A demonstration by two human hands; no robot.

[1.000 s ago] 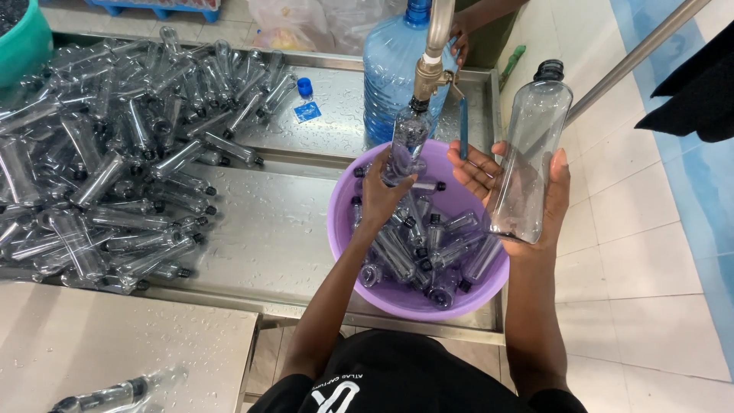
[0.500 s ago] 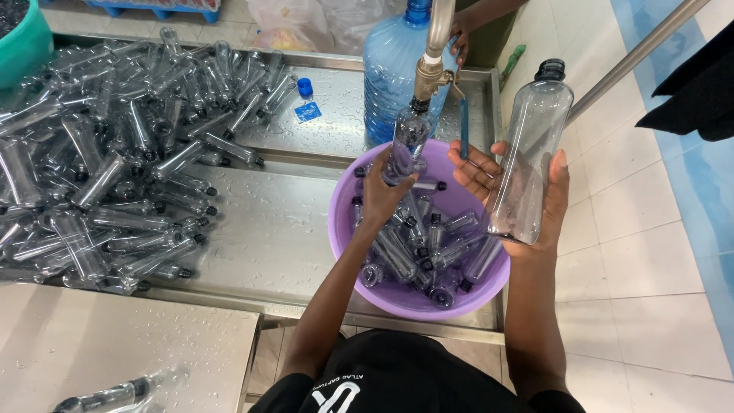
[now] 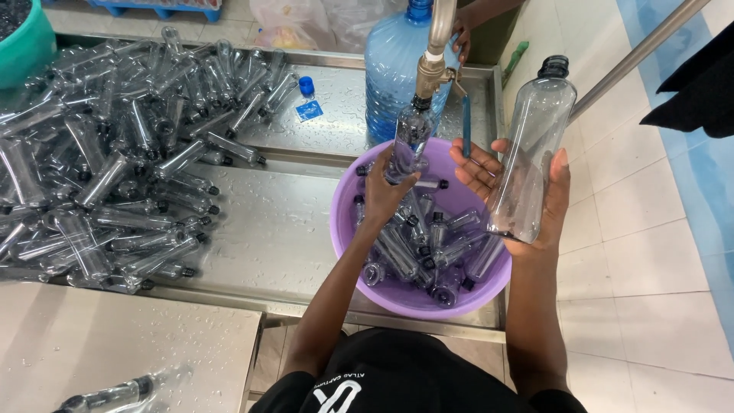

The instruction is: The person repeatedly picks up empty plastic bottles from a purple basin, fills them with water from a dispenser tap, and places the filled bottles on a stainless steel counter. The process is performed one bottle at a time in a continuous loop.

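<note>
My left hand (image 3: 386, 187) is closed around a small clear plastic bottle (image 3: 409, 145), held upright with its mouth directly under the brass tap (image 3: 433, 73). My right hand (image 3: 514, 191) lies open, palm up, cradling a larger clear bottle (image 3: 533, 157) against the fingers and thumb; it stands nearly upright, dark neck uppermost, off to the right of the tap.

Handling, as I judge it: both bottles are thin-walled, light and wet, so likely slippery and easy to dent under a hard squeeze. The small one will gain weight as it fills; a grip around the mid-body, as now, looks sound. The larger one is best taken around the lower body, not merely rested on the palm.

Directly below both hands sits a purple basin (image 3: 348, 252) holding many more small clear bottles, lying at all angles. Behind the tap stands a large blue water jug (image 3: 390, 69), with another person's hand (image 3: 462, 34) at the pipe above. To the left, the wet steel counter (image 3: 283, 229) carries a wide heap of empty bottles (image 3: 107, 160); a blue cap (image 3: 306, 86) lies near the jug. A teal tub (image 3: 23, 46) shows at the far left corner.
</note>
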